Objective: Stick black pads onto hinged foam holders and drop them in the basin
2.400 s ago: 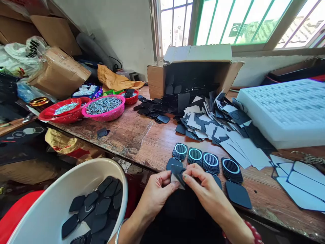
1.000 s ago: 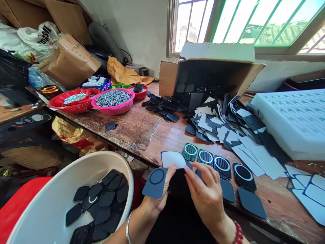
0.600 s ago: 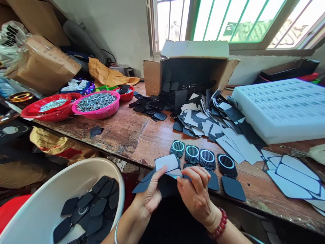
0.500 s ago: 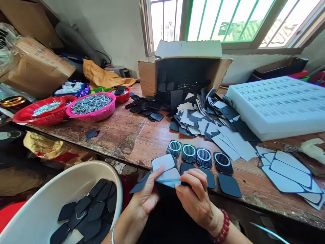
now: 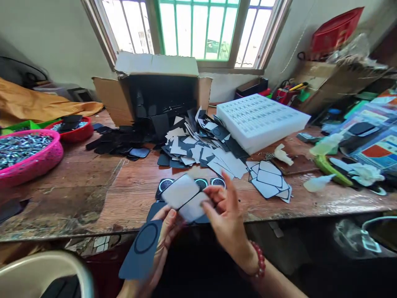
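Observation:
My left hand (image 5: 167, 236) is closed on a sheet with two white rounded panels (image 5: 181, 191) split by a dark line. A dark card with a ring outline (image 5: 144, 248) also lies in that hand, tilted over the palm and wrist. My right hand (image 5: 228, 219) grips the right-hand panel of the white sheet, its thumb on the face and one finger raised. Behind the sheet, partly hidden, lie black folding pieces with ringed mesh tops (image 5: 218, 182) on the wooden table (image 5: 124, 211).
A carton (image 5: 108, 99) lies open towards me, with black pieces spilling out. Nearby are a heap of white and black scraps (image 5: 194, 151), a white foam block (image 5: 263, 124) and a stack of white-panelled sheets (image 5: 269, 180). A beige tub (image 5: 80, 265) stands at lower left, a pink basket (image 5: 46, 157) farther up.
The view has swung right. The white sheet is now tilted with both panels facing up. My right hand has shifted from a tight pinch at its edge to a looser hold.

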### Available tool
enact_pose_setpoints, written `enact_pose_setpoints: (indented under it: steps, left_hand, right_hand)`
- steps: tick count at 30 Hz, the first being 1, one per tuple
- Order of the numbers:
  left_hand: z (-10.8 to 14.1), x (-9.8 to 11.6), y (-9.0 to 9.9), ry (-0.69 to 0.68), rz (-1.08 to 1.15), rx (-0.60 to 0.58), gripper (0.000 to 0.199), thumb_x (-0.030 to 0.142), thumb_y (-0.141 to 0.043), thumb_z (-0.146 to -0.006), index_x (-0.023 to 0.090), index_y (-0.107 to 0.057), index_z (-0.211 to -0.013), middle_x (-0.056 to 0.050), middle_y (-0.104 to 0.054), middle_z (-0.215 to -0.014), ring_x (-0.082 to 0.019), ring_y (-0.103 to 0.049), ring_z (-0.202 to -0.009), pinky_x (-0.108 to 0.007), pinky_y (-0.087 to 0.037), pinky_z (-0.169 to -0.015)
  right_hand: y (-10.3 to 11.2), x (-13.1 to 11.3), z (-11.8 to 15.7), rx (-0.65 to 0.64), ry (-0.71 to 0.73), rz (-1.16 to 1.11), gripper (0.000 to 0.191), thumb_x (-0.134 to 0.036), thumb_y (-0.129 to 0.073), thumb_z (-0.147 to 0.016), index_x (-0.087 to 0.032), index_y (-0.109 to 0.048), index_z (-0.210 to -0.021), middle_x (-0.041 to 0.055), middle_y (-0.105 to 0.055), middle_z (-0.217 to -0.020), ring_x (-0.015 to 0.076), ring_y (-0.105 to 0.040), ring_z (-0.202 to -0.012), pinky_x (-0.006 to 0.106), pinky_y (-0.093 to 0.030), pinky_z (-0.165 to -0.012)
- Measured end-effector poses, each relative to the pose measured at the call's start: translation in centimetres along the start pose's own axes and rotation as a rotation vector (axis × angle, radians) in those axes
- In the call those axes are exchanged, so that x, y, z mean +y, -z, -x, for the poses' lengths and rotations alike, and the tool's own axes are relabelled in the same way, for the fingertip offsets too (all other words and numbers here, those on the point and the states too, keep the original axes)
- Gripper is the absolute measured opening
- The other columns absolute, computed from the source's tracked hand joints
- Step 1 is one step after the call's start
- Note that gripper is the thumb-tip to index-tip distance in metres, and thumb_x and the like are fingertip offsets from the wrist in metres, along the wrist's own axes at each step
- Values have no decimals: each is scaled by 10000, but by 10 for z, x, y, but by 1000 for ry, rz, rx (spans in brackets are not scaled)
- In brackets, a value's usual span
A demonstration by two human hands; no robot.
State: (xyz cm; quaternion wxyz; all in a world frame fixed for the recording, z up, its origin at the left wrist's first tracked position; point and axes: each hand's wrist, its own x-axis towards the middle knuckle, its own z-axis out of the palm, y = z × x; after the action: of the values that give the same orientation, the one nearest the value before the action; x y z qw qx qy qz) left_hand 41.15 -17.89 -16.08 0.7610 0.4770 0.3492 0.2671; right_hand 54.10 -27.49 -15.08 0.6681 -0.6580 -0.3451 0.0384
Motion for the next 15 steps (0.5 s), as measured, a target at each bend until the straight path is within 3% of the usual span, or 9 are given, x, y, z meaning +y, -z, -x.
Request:
enact_pose_setpoints:
  steps: [2, 4, 7, 9, 10, 12, 14, 15]
  left_hand:
    - [-3, 3, 3, -23, -19, 27, 482, 459, -821, -715, 175, -692, -1082, -91, -741, -1010, -262, -707, -968, -369, -582, -863]
    - [-8, 5, 14, -57, -74, 88, 483, 445, -851, -676, 176, -690, -1043, -70, -738, -970, -231, -702, -923, -342, -569, -853]
    - [-13, 8, 32, -103, -156, 172, 479, 468, -862, -641, 179, -685, -980, -44, -729, -924, -202, -683, -887, -301, -545, -827]
    - [-15, 9, 40, -133, -184, 203, 459, 474, -860, -634, 190, -681, -946, -32, -723, -904, -198, -672, -891, -288, -530, -830]
    - [-15, 9, 42, -152, -200, 215, 433, 472, -852, -645, 198, -679, -931, -28, -719, -898, -196, -668, -891, -286, -524, -834]
    - [-17, 7, 43, -197, -266, 221, 359, 471, -812, -695, 215, -671, -903, -21, -708, -883, -193, -660, -864, -291, -522, -816]
    - [-18, 3, 42, -254, -378, 204, 313, 488, -750, -745, 220, -658, -878, -20, -691, -848, -192, -648, -794, -306, -525, -759]
    - [-18, 2, 41, -290, -443, 181, 307, 486, -729, -757, 219, -656, -890, -24, -685, -853, -196, -642, -782, -317, -525, -744]
  right_hand:
    - [34, 11, -17, 202, 18, 136, 812, -165, -615, -848, -268, -203, -1540, 60, -657, -1013, 168, -678, -872, 279, -576, -741]
    - [81, 26, -34, 359, -4, 313, 875, -196, -656, -824, -243, -175, -1553, 70, -652, -1018, 184, -669, -818, 315, -564, -717]
    - [152, 52, -55, 479, -49, 593, 871, -235, -655, -835, -112, -185, -1558, 180, -638, -1097, 242, -659, -828, 409, -525, -762]
    - [182, 65, -62, 472, -45, 844, 818, -262, -680, -826, -18, -313, -1515, 282, -609, -1157, 353, -631, -998, 495, -480, -830]
    - [187, 67, -63, 494, 7, 963, 755, -299, -704, -815, -14, -432, -1459, 321, -567, -1221, 417, -569, -1123, 545, -441, -879]
    - [179, 62, -59, 552, 164, 1070, 567, -358, -724, -809, -81, -630, -1295, 319, -500, -1324, 469, -455, -1262, 610, -364, -962]
    - [150, 48, -49, 543, 300, 988, 336, -378, -693, -836, -159, -718, -1090, 247, -532, -1300, 432, -469, -1261, 614, -332, -1019]
    - [130, 38, -43, 462, 313, 885, 238, -372, -657, -861, -179, -725, -983, 201, -585, -1213, 391, -517, -1212, 585, -354, -1022]
